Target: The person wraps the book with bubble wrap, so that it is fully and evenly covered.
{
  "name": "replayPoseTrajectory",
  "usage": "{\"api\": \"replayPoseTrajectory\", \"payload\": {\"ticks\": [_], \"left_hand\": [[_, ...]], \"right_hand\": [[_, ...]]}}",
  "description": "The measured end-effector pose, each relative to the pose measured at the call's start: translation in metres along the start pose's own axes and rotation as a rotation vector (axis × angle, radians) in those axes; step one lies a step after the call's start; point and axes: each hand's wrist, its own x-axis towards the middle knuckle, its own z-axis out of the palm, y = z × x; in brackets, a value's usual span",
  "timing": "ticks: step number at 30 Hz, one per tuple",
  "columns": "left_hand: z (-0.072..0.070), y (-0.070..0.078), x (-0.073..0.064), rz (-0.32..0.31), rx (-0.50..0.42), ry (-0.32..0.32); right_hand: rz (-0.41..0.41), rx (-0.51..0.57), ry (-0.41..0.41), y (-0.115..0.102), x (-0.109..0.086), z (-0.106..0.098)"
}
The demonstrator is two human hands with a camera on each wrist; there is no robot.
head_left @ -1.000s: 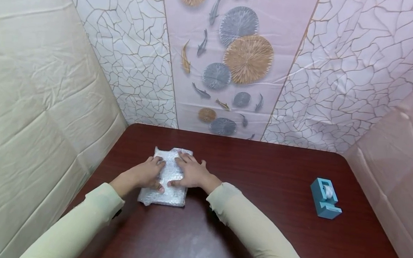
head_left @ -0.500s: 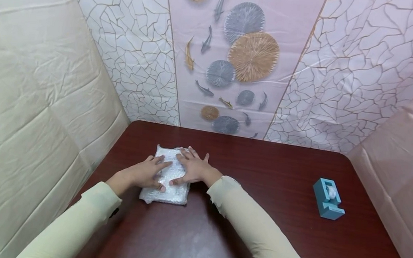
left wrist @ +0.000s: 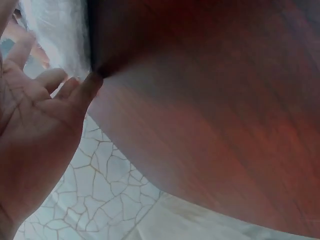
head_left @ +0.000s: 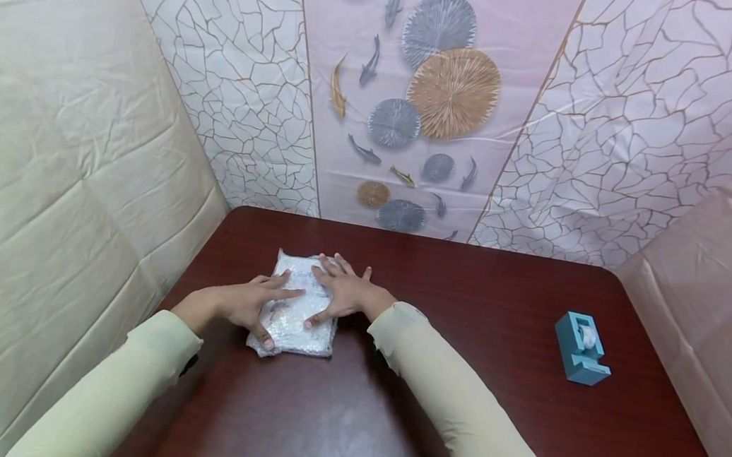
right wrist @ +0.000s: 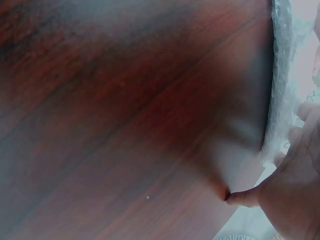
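A flat rectangular package in bubble wrap (head_left: 291,329) lies on the dark red-brown table toward its left side. My left hand (head_left: 242,303) rests over its left edge, fingers spread and thumb near its front left corner. On the right part of the wrap lies my right hand (head_left: 347,292), fingers spread, the little finger reaching past the edge. In the left wrist view the wrap (left wrist: 62,37) shows beyond the fingers. The right wrist view has the wrap's side (right wrist: 280,85) with one fingertip down on the wood. What is inside the wrap is hidden.
A blue tape dispenser (head_left: 583,350) with a roll of clear tape stands on the right side of the table (head_left: 462,313). Quilted beige panels (head_left: 77,166) flank the table, and a patterned curtain (head_left: 405,118) hangs behind it.
My left hand has slid outward to the left, its thumb shifting toward the front left corner. The right hand stays on the wrap, fingers spread wider. The head view has tilted slightly.
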Motion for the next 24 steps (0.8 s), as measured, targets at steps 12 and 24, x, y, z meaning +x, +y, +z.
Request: {"api": "replayPoseTrajectory", "payload": {"ticks": [12,24], "left_hand": [[0.011,0.0,-0.001,-0.01,0.113,0.104],[0.013,0.002,-0.004,-0.042,0.087,0.113]], "right_hand": [[-0.027,0.022,-0.02,0.002,-0.003,-0.001],[-0.017,0.027,-0.003,0.004,-0.002,0.0]]}}
